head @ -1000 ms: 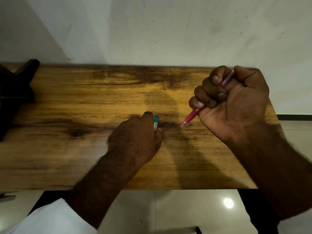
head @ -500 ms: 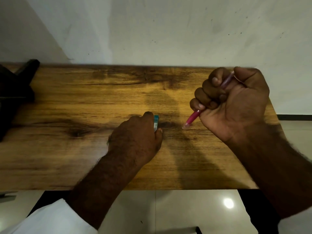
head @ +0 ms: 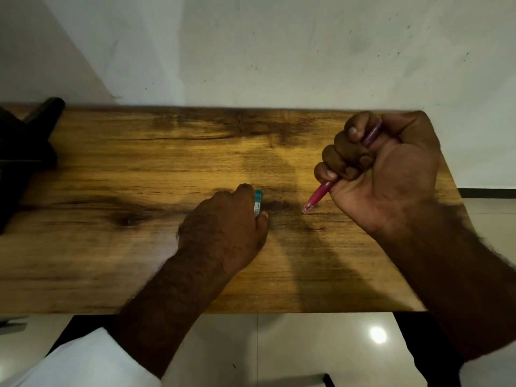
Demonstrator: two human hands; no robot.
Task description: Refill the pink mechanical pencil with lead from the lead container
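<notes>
My right hand (head: 391,174) is closed in a fist around the pink mechanical pencil (head: 318,198), thumb over its top end. The pencil slants down to the left and its tip hovers just above the wooden table (head: 139,247). My left hand (head: 223,230) rests on the table near the middle, pinching a small teal lead container (head: 257,203) between thumb and fingers. Only the container's right edge shows; the rest is hidden behind the fingers. The pencil tip lies a short way to the right of the container, apart from it.
A dark object (head: 25,152) sits at the table's far left edge. A pale wall (head: 251,51) rises right behind the table. Tiled floor (head: 279,344) shows below the near edge.
My right hand has shifted very slightly, with the pencil tip dipping a little toward the table. My left hand and the container have stayed put.
</notes>
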